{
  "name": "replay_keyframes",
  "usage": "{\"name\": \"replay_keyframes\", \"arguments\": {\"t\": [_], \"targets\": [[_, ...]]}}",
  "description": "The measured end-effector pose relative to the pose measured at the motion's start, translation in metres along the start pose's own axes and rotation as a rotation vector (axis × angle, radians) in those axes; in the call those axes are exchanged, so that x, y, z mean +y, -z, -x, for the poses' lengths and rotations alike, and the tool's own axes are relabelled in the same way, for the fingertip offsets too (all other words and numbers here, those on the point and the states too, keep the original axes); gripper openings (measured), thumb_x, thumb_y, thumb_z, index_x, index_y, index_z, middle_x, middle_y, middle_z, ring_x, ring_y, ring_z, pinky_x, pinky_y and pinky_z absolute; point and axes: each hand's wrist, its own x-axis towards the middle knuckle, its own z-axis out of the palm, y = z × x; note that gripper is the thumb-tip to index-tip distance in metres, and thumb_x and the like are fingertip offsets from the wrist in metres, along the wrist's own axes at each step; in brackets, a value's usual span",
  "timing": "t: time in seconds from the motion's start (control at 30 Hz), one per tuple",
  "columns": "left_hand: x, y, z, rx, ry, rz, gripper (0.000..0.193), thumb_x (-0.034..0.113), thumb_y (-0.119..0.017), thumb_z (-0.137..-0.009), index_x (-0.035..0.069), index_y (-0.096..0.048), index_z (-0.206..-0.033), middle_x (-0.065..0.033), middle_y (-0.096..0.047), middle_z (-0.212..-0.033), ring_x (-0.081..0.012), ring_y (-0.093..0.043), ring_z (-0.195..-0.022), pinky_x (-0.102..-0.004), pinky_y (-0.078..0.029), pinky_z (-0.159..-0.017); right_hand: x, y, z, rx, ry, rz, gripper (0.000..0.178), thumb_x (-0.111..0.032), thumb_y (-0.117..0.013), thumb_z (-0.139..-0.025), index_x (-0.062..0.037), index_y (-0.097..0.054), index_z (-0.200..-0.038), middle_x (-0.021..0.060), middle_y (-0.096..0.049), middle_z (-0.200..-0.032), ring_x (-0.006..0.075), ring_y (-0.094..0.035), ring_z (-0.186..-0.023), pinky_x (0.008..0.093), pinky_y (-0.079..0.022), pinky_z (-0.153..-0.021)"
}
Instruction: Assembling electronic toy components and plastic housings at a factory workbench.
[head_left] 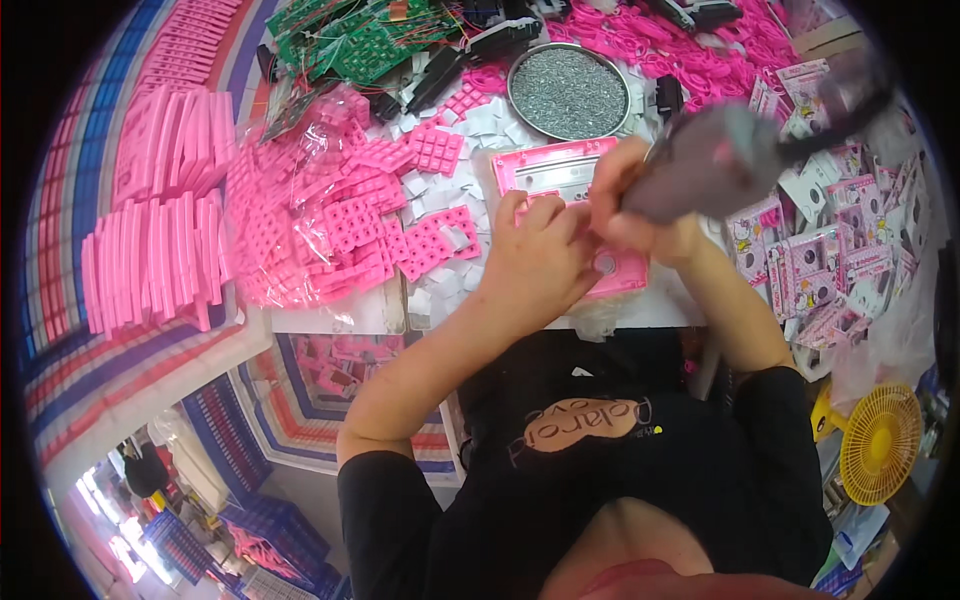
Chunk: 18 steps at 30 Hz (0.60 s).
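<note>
A pink rectangular plastic casing [625, 277] lies before me at the table's near edge, with a pale grey strip in its far half. My left hand [535, 255] lies over its middle, fingers curled down onto it. In my right hand [645, 215] is a grey electric screwdriver [700, 165], tilted, its cord running off to the upper right. The screwdriver's tip is hidden behind my fingers, close to the left fingertips. Whether a screw sits there I cannot tell. Just beyond the casing stands a round metal dish [513, 88] full of small screws.
Pink keypad pieces [350, 225] and white paper bits [440, 290] lie left of the casing. Stacked pink panels [155, 260] stand farther left. Green circuit boards [365, 45] and pink parts [640, 40] are at the back. Printed packs [810, 265] and a yellow fan [880, 445] are right.
</note>
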Motion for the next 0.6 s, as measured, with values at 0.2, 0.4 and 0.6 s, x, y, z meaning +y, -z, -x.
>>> {"name": "replay_keyframes", "arguments": {"t": [0.2,0.4,0.6], "targets": [[-0.032,0.080,0.043,-0.181,0.437,-0.570,0.034,0.021,-0.078,-0.076,0.009,-0.065,-0.105,-0.0092,-0.061,-0.116,-0.0292,-0.056,-0.116,-0.0551,-0.031,-0.108,-0.033,0.031,-0.022,0.174,0.176,-0.203,0.033,-0.015,-0.061,-0.093,-0.0003,-0.051,-0.121,0.0018,-0.049,-0.062,0.0118,-0.045,-0.049,0.0274,-0.037,-0.045],[-0.044,0.090,0.061,0.005,0.292,-0.439,0.020,0.015,-0.072,-0.083,0.005,-0.069,-0.100,-0.0097,-0.066,-0.108,-0.0248,-0.061,-0.111,-0.0577,-0.035,-0.109,-0.059,0.030,-0.039,0.519,0.079,0.170,0.047,-0.006,-0.063,-0.091,0.0002,-0.049,-0.136,0.0061,-0.062,-0.087,0.0141,-0.059,-0.073,0.0274,-0.047,-0.065],[0.009,0.068,0.062,0.293,0.958,1.490,0.021,0.009,-0.051,-0.105,-0.005,-0.063,-0.114,-0.0108,-0.071,-0.104,-0.0182,-0.071,-0.091,-0.0326,-0.058,-0.084,-0.052,0.004,-0.009,0.391,0.637,0.909,0.057,0.002,-0.072,-0.076,-0.0006,-0.056,-0.130,0.0141,-0.066,-0.110,0.0276,-0.062,-0.104,0.0391,-0.050,-0.089]]}}
